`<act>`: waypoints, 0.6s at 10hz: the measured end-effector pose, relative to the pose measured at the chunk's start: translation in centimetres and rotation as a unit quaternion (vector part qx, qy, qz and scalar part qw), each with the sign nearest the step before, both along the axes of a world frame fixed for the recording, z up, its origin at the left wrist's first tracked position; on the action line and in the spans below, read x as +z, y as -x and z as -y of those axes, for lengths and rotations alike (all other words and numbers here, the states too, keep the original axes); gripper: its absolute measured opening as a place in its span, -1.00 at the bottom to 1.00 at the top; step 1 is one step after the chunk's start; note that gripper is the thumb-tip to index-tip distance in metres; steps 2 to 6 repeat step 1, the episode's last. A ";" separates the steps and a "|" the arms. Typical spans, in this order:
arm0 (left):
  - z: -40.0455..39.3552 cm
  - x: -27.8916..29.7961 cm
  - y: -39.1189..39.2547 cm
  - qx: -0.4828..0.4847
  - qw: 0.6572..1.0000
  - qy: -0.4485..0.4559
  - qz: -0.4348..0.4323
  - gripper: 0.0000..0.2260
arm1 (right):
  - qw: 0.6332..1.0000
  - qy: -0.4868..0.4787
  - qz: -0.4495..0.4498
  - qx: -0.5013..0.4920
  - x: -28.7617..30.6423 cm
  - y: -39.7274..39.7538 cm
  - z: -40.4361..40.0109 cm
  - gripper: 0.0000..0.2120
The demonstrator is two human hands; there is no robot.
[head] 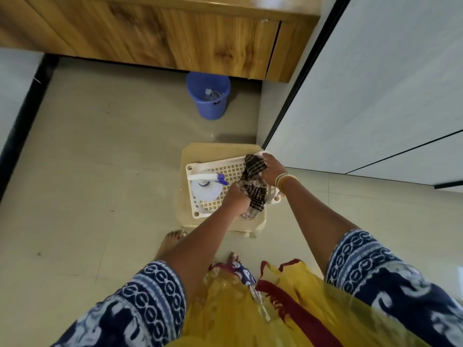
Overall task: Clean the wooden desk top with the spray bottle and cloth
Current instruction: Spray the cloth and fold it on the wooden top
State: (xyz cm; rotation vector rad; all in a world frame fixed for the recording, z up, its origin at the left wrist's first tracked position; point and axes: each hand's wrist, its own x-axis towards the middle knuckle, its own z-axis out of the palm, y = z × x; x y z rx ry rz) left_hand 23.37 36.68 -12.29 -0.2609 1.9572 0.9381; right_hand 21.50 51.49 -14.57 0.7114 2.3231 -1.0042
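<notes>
A dark checked cloth (253,184) lies bunched over the right side of a white perforated tray (230,171). My left hand (236,197) grips the cloth's lower part and my right hand (273,169) grips its upper part. A clear spray bottle (205,189) with a white head and blue nozzle lies on its side in the tray's left half, just left of my left hand. The wooden desk (155,36) runs along the top of the view; only its front panel and edge show.
The tray sits on a low beige plastic stool (193,151) on the tiled floor. A blue bucket (208,96) stands under the desk. A white wall panel (375,83) rises on the right. My bare feet are just behind the stool.
</notes>
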 end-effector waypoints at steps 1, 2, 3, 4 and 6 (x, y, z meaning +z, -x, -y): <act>1.1 3.2 0.2 -0.059 0.997 0.019 -0.035 -0.51 | 1.000 -0.008 -0.009 -0.005 3.3 0.7 1.1 -0.48; 1.1 3.2 0.2 -0.059 0.997 0.019 -0.035 -0.51 | 1.000 -0.008 -0.009 -0.005 3.3 0.7 1.1 -0.48; 1.1 3.2 0.2 -0.059 0.997 0.019 -0.035 -0.51 | 1.000 -0.008 -0.009 -0.005 3.3 0.7 1.1 -0.48; 1.1 3.2 0.2 -0.059 0.997 0.019 -0.035 -0.51 | 1.000 -0.008 -0.009 -0.005 3.3 0.7 1.1 -0.48; 1.1 3.2 0.2 -0.059 0.997 0.019 -0.035 -0.51 | 1.000 -0.008 -0.009 -0.005 3.3 0.7 1.1 -0.48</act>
